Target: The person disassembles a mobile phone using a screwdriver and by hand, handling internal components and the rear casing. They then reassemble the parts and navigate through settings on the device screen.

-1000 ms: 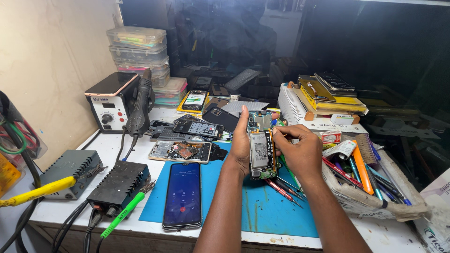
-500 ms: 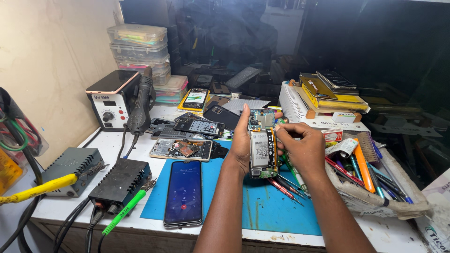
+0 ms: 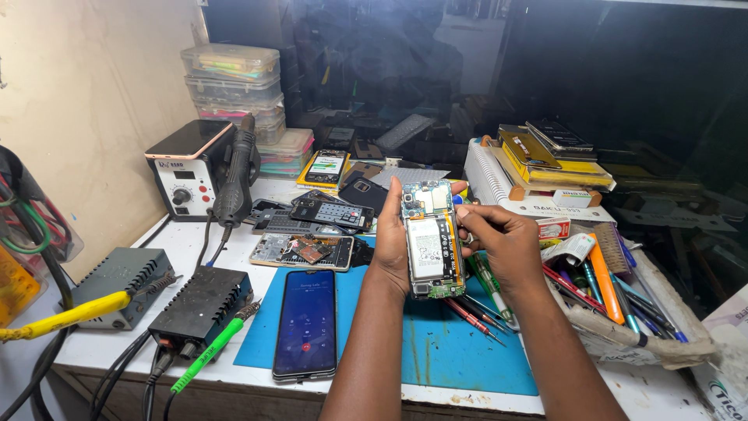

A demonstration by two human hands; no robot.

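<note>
Holding an opened phone [image 3: 431, 238] upright above a blue mat [image 3: 436, 343], the left hand [image 3: 393, 249] grips its left edge, thumb up along the side and fingers wrapped behind. The right hand [image 3: 502, 242] pinches at the phone's right edge near the top, fingers bent and closed tight there, wrist angled in from the right. The phone shows its back removed: a pale battery fills the middle, with green circuit board and metal shields above and below. Screwdrivers [image 3: 471, 312] lie on the mat just under the hands. On the mat's left side a lit phone [image 3: 306, 323] lies flat, screen blue. Behind it rests another stripped phone [image 3: 302, 251]. To the right, a small red-and-white box [image 3: 553, 228] sits beside a white spiral pad [image 3: 499, 187], with yellow packages [image 3: 553, 164] stacked above. At far left stands a white-fronted hot-air station [image 3: 187, 175], with clear plastic boxes [image 3: 232, 82] stacked behind it.
</note>
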